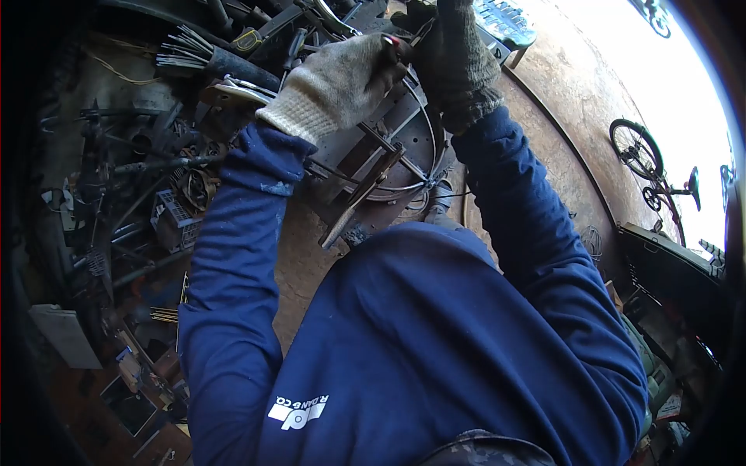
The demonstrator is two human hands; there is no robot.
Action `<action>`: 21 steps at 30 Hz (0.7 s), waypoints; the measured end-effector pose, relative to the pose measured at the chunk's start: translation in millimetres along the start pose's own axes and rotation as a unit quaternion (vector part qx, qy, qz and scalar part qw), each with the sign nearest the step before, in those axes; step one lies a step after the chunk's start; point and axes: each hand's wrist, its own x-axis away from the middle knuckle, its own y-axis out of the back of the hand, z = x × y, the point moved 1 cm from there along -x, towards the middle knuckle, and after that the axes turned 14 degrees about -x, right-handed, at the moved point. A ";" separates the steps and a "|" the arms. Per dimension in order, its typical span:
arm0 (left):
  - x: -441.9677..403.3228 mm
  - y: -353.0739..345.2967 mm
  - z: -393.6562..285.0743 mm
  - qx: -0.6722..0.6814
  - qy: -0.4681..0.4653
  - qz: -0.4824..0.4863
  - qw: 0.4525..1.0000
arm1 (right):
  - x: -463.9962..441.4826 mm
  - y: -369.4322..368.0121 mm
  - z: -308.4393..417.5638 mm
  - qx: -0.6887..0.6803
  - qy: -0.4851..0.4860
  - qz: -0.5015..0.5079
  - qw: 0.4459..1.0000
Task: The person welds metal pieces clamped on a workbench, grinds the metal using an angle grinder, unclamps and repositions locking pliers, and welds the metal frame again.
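My left hand (338, 85), in a light knitted glove with dark fingertips, is raised at the top centre. Its fingers are curled closed around something, and a small red bit (390, 40) shows at the fingertips. Close beside it is my right hand (464, 74), in a darker grey glove, its fingers bent near the top edge. A thin dark piece lies between the hands; its kind is unclear. Below them is a metal stand (416, 144) with a looped cable and a rusty bar-like metal tool (361, 198) lying across it.
Thin rods (186, 48) stick out of a dark tube (242, 68) at upper left. Scrap metal and a grey plastic crate (175, 220) crowd the left side. A bicycle (653, 167) stands on the right, above a black case (672, 260). A blue-topped object (507, 22) sits beyond my right hand.
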 end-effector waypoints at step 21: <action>-7.8 4.3 2.9 -0.011 0.111 0.103 0.988 | 21.1 4.6 2.6 0.376 0.061 -0.011 0.924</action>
